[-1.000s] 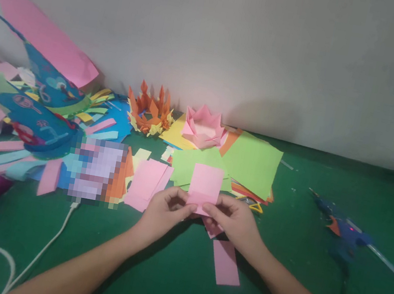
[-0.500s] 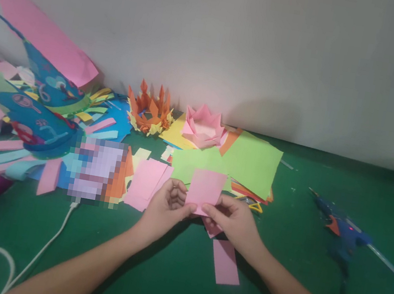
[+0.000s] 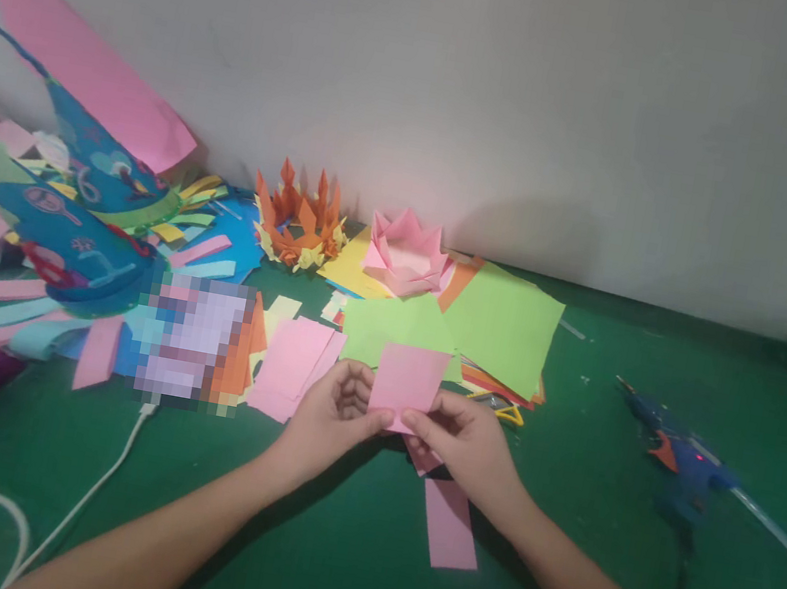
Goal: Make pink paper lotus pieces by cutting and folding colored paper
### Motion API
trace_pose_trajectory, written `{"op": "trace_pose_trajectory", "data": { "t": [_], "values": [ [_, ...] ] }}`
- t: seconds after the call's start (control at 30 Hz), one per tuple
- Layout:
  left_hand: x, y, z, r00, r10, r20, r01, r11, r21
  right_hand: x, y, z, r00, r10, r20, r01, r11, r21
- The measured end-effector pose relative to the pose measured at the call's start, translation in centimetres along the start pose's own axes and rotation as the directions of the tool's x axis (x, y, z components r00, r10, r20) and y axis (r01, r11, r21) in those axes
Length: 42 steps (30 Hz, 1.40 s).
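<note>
A square of pink paper [image 3: 410,381] is held up above the table between my two hands. My left hand [image 3: 341,409] grips its lower left corner, thumb in front and the other fingers curled behind. At the lower right corner my right hand [image 3: 468,442] pinches it, thumb on the front face. Below the right hand lies a loose pink paper strip [image 3: 451,528], and part of another pink piece [image 3: 423,456] shows just under the held square. Left of my left hand is a small pile of pink paper pieces [image 3: 290,366].
A pink folded paper crown [image 3: 407,254] and an orange one [image 3: 298,229] stand near the wall. Green sheets [image 3: 505,329] lie behind my hands, with yellow-handled scissors [image 3: 511,413]. A blue glue gun [image 3: 692,479] is at right. Blue cone hats [image 3: 92,252] and a white cable [image 3: 115,469] are at left.
The pink paper square has tipped and dropped very slightly between my hands. Both hands keep the same grip, and everything else stays in place.
</note>
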State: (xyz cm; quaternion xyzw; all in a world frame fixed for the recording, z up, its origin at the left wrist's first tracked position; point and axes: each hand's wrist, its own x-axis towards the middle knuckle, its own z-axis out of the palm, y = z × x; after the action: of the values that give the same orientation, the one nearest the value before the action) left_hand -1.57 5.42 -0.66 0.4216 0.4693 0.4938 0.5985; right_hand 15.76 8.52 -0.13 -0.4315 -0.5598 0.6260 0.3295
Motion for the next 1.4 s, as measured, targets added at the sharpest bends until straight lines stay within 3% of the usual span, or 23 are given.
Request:
{"op": "trace_pose_trajectory", "data": {
  "t": [0.27, 0.43, 0.87, 1.03, 1.2, 1.4],
  "values": [
    [-0.2, -0.3, -0.4, 0.997, 0.009, 0.072, -0.027, 0.97, 0.242, -0.2, -0.3, 0.1, 1.0, -0.023, 0.007, 0.023, 1.0, -0.004],
    [-0.2, -0.1, -0.6, 0.997, -0.013, 0.074, -0.01, 0.954, 0.301, -0.1, -0.4, 0.1, 1.0, -0.026, 0.007, 0.026, 1.0, -0.015],
    [0.0, 0.7, -1.1, 0.999, -0.017, 0.038, 0.007, 0.97, 0.243, -0.1, -0.6, -0.2, 0.996, -0.037, -0.077, 0.029, 0.995, -0.095],
    [-0.3, 0.9, -0.7, 0.997, -0.039, 0.061, 0.022, 0.965, 0.26, -0.1, -0.5, -0.1, 1.0, -0.023, -0.009, 0.023, 1.0, -0.02],
    [-0.5, 1.2, -0.1, 0.999, -0.016, 0.033, 0.009, 0.982, 0.188, -0.2, -0.4, 0.6, 0.989, -0.132, 0.061, 0.131, 0.991, 0.017],
    [-0.7, 1.6, 0.1, 0.998, 0.024, 0.063, -0.04, 0.966, 0.256, -0.4, -0.5, 1.0, 0.988, -0.139, 0.061, 0.136, 0.989, 0.05]
  ]
}}
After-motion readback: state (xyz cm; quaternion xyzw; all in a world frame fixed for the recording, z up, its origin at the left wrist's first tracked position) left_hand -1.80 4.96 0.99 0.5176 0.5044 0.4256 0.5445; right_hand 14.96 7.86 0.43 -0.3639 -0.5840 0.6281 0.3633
